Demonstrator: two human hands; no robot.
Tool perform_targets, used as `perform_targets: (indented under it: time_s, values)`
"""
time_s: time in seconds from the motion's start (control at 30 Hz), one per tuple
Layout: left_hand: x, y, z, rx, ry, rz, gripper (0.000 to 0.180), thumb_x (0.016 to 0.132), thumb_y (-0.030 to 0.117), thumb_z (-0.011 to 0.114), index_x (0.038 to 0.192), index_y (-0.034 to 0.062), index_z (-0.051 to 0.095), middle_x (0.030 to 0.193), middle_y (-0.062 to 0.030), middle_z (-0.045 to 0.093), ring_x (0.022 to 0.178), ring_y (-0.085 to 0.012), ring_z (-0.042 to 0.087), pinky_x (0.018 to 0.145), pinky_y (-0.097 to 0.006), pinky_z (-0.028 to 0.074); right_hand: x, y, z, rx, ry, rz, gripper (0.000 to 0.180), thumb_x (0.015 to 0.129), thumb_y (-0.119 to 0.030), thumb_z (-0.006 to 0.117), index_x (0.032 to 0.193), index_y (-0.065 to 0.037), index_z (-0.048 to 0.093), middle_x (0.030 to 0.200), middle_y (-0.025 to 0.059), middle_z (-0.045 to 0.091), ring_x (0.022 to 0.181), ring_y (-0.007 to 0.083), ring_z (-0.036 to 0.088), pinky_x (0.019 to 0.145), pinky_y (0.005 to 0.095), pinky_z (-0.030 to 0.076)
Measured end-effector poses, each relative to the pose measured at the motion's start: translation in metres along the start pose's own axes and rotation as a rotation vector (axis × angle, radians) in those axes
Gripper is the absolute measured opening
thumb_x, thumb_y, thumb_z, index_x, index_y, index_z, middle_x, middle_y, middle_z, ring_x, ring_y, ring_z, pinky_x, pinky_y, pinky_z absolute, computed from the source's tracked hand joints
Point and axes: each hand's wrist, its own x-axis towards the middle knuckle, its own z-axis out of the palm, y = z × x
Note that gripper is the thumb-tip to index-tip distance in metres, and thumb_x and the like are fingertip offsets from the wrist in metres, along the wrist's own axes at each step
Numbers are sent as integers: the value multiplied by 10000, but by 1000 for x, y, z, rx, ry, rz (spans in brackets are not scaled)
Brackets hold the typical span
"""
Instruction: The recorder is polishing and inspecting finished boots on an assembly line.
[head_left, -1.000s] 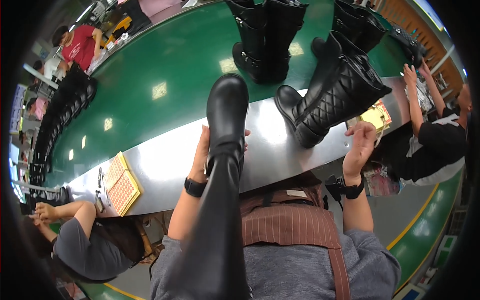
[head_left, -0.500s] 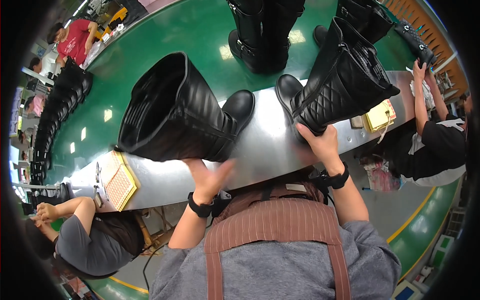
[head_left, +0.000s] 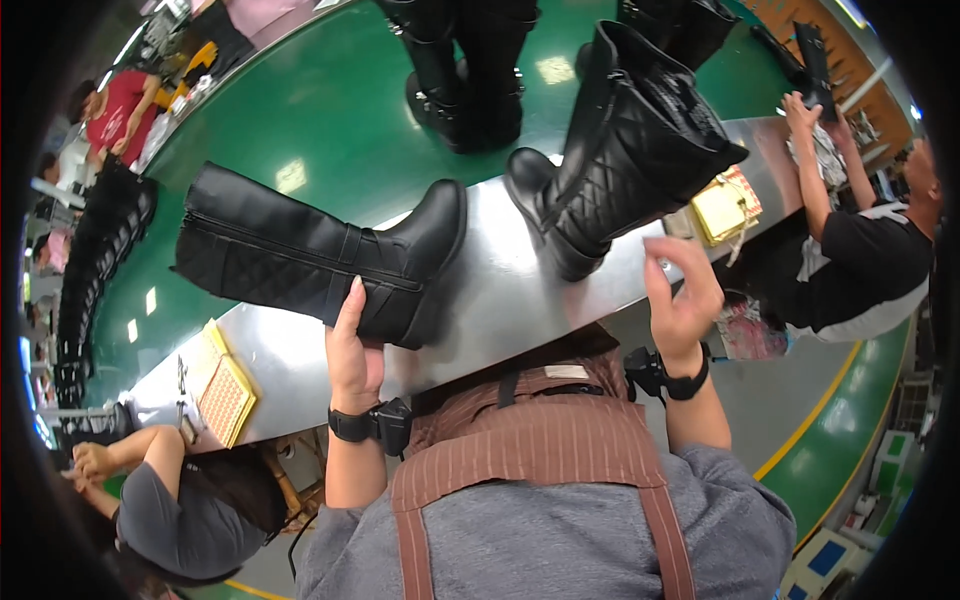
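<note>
Left hand on a tall black boot laid over a steel bench.

The left hand (head_left: pixel 352 350) clasps the heel end of the black boot (head_left: pixel 320 262) from below – fingers pressed up against the leather, the shaft pointing toward nine o'clock and the toe toward two o'clock. The boot lies on its side across the steel bench (head_left: pixel 500 290), its shaft out over the green conveyor (head_left: pixel 330 110). The right hand (head_left: pixel 682 295) is raised at about four o'clock from that boot – fingers loosely curled, holding nothing – just below an upright quilted boot (head_left: pixel 625 150) on the bench. A yellow woven pad (head_left: pixel 226 396) lies at seven o'clock.
</note>
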Motion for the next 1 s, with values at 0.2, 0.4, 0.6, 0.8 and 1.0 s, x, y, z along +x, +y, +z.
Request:
perform_targets:
  time_s: [0.2,0.4,0.6,0.8,1.0]
  values:
    - [-30,19,2,-128,-226,-74,423,964,250,543,1291,-15,505,1274,-132,588,1151,-269,583,1028,-422,437,14,-61,47,101,-375,-521,400,824,-99,642,1222,-58,621,1228,86,625,1160,236,589,1081,427,384]
    - [-63,27,-3,39,-200,166,453,935,132,568,1353,0,454,1321,-114,551,1192,-244,551,1039,-399,426,15,-92,97,-243,-352,-670,703,935,-618,333,1349,-81,520,1375,73,509,1319,232,432,1167,456,211]
    - [-72,26,-22,-104,-256,225,482,885,17,630,1342,-4,477,1314,-121,555,1187,-245,555,1032,-390,439,25,-77,60,-251,-295,-478,660,935,-592,398,1289,-60,564,1256,92,580,1181,254,539,1032,453,379]
    - [-51,11,-13,70,-61,423,392,853,-16,683,1227,-13,567,1184,-72,614,1070,-180,597,968,-330,466,1,-27,5,18,-113,-490,552,862,-425,662,1187,13,575,1032,130,642,963,279,610,797,379,467]
    - [-8,-4,-8,661,-25,269,358,828,138,747,1102,-50,615,1061,-94,665,962,-139,598,872,-280,463,-7,33,44,28,24,200,594,743,-336,800,1167,17,580,909,75,684,908,268,643,807,363,493]
